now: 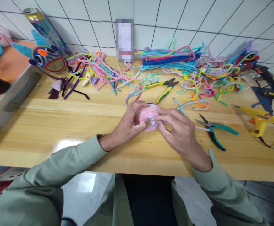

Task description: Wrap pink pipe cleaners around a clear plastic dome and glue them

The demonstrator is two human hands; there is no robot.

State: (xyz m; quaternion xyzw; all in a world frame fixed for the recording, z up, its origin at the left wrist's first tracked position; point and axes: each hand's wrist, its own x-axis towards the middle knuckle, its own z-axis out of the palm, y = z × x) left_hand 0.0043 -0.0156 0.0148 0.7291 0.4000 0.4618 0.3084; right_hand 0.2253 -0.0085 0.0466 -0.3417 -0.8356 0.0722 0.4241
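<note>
A small round cup wound with pink pipe cleaner (149, 114) rests on the wooden table (57, 125) between both hands. My left hand (127, 124) wraps round its left side, with the thumb pressed on the pink coil. My right hand (178, 130) pinches the coil at its right edge with fingers together. A blue rim shows at the back of the cup.
Heaps of coloured pipe cleaners (174, 62) lie along the wall. Yellow-handled pliers (166, 86) lie behind the cup, teal pliers (213, 130) to its right and a yellow glue gun (259, 119) at the far right. A pipe-cleaner fish figure (48, 59) sits at the back left.
</note>
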